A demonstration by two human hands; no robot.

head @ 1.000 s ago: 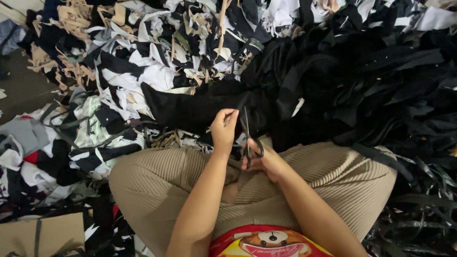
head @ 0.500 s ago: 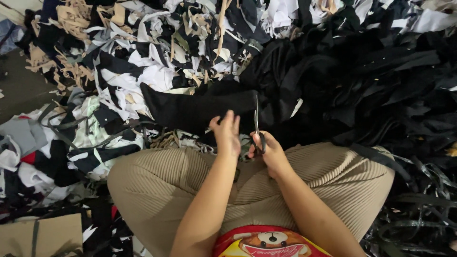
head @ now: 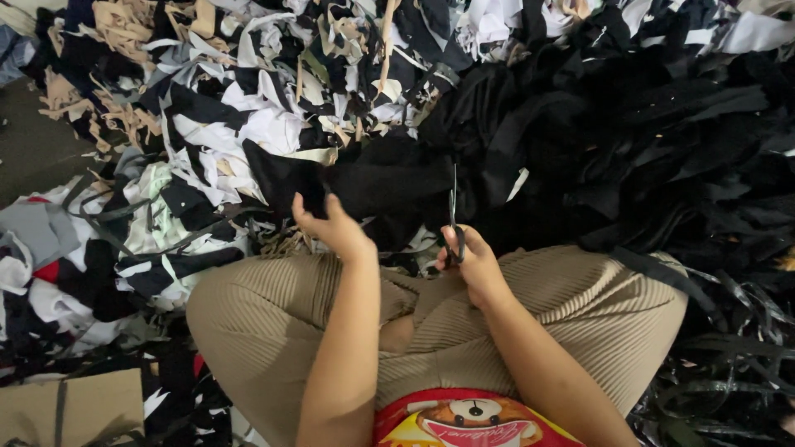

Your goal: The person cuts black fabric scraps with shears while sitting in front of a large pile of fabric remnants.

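Note:
My left hand (head: 333, 228) grips the lower edge of a black piece of cloth (head: 373, 184) stretched out in front of my knees. My right hand (head: 469, 261) holds a pair of dark scissors (head: 453, 217) upright, blades pointing up into the same black cloth near its right end. Both forearms reach out over my lap, which is covered by beige ribbed trousers (head: 530, 306). The scissors' handles are mostly hidden by my fingers.
A large heap of fabric scraps surrounds me: white, tan and black pieces (head: 248, 108) at the left and back, mostly black strips (head: 662, 132) at the right. A brown cardboard piece (head: 74, 406) lies at the lower left. Bare grey floor (head: 29, 149) shows at the far left.
My left hand has slid left along the black cloth, away from the scissors. The scissors have risen and now stand upright in the cloth.

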